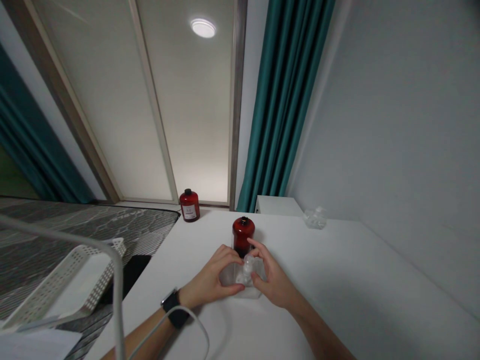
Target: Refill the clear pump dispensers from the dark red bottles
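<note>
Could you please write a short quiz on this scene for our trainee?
1. True or false: the black-strapped wristwatch is on the left wrist.
2. Which glossy red bottle stands nearer the clear plastic container: A, the one farther away at upper left, or B, the one directly behind it?
3. What colour is the pleated fabric curtain beyond the table's far end?

Key: 1 true; 2 B; 3 teal.

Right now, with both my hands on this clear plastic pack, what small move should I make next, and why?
I would probably slide the clear plastic pack slightly toward you, using your left hand and right hand together. The red bottle stands just behind it, so this may avoid knocking it.
</note>
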Demonstrator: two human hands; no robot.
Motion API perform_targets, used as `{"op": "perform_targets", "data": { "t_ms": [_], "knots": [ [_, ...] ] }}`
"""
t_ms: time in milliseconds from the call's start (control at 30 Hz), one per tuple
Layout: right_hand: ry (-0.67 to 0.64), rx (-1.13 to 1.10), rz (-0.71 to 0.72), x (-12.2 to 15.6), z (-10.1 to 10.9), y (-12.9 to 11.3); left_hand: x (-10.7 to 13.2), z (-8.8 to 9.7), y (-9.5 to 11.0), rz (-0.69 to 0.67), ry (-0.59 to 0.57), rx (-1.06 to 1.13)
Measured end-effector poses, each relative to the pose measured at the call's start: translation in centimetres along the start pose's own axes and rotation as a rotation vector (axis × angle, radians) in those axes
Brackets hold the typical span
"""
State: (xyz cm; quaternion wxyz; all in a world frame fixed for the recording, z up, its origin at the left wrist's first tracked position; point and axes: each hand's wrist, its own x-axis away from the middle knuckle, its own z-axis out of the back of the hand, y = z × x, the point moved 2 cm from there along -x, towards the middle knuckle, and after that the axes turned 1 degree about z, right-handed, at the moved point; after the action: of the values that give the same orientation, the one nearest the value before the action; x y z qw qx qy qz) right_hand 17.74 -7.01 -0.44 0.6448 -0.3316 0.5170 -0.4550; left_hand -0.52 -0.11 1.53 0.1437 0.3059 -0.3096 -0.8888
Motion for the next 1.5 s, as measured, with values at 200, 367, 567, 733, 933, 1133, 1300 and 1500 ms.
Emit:
{"op": "perform_targets", "data": {
  "t_ms": [200,367,567,733,933,1133,1300,1500],
  "knots": [
    [-0.031,-0.001,0.006,0.0,-0.2,-0.4,0.0,-0.1,0.1,0.01,0.004,0.005],
    [0.007,0.029,-0.027,0.0,-0.3,-0.4,0.0,-0.1,0.1,0.018,0.011,0.014],
    [-0.017,0.002,-0.006,0.0,-0.2,-0.6,0.1,-0.2,0.0,0.011,0.004,0.019],
    [0.0,0.051,-0.017,0.2,-0.2,-0.7,0.1,-0.2,0.1,0.013,0.018,0.016],
    [-0.041,0.022,-0.033,0.0,0.1,-1.2,0.1,-0.3,0.1,0.046,0.005,0.032],
    [-0.058,0.053,-0.07,0.0,0.5,-1.4,0.4,0.1,-0.8,0.132,0.044,0.102],
    [-0.065,0.069,-0.095,0.1,0.4,-1.2,0.4,0.6,-1.8,0.249,-0.118,0.085],
    [0.017,0.148,-0.118,0.2,0.0,-0.5,0.3,0.6,-1.9,0.271,-0.13,0.11]
  ]
}}
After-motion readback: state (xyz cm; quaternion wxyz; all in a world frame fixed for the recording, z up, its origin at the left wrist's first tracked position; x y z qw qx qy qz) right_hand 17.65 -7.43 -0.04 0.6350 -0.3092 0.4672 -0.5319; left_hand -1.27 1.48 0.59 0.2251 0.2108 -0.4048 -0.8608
